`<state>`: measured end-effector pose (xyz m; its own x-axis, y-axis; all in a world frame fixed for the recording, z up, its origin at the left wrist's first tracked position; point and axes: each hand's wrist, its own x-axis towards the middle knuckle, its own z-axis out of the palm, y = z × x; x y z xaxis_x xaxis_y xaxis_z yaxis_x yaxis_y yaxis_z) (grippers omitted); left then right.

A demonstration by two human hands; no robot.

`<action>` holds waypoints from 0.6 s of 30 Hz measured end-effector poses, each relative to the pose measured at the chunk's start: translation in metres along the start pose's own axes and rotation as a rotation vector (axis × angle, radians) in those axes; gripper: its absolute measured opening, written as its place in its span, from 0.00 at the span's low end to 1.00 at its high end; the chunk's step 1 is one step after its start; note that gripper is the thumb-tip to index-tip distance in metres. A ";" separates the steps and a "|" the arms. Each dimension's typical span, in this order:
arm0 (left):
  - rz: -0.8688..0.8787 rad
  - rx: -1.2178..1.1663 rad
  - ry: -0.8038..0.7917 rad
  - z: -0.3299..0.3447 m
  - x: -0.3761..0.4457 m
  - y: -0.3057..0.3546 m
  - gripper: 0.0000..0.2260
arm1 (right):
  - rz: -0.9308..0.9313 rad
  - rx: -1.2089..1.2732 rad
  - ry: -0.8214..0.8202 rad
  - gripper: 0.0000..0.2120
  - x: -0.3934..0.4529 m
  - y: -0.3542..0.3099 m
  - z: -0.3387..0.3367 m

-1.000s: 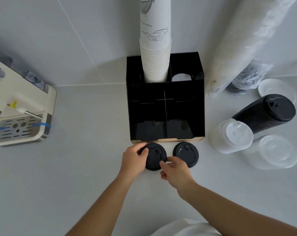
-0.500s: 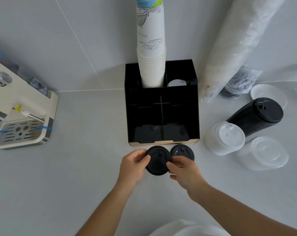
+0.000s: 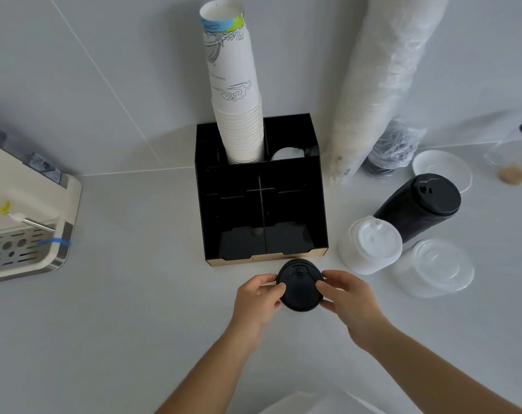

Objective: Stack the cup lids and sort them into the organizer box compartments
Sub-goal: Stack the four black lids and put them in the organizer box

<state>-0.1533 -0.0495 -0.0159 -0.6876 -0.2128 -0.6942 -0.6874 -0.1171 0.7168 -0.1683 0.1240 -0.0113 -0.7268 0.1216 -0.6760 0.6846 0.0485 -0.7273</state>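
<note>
both hands grip the black lid (image 3: 299, 289) just in front of the organizer box (image 3: 261, 204) on the desk (image 3: 134, 309): left hand (image 3: 258, 295) and right hand (image 3: 347, 295) fingers clamped on its opposite edges. the printing on the paper cup stack (image 3: 238, 115) in a rear compartment is too small to read.
</note>
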 end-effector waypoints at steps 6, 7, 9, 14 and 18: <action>0.087 0.202 0.041 0.013 0.006 -0.003 0.12 | -0.012 -0.034 0.041 0.10 0.013 0.006 -0.003; 0.096 0.218 0.051 0.014 0.007 -0.003 0.12 | -0.014 -0.045 0.038 0.08 0.014 0.006 -0.002; 0.116 0.262 0.076 0.016 0.010 -0.003 0.11 | -0.018 -0.077 0.037 0.07 0.018 0.005 0.000; 0.134 0.355 0.097 0.019 0.017 0.000 0.12 | -0.020 -0.161 0.059 0.10 0.025 0.004 0.002; 0.153 0.411 0.112 0.020 0.022 -0.001 0.12 | 0.001 -0.215 0.068 0.09 0.029 0.004 0.006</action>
<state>-0.1723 -0.0347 -0.0326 -0.7743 -0.3042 -0.5550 -0.6315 0.3141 0.7089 -0.1869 0.1223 -0.0345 -0.7254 0.1883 -0.6621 0.6870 0.2574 -0.6795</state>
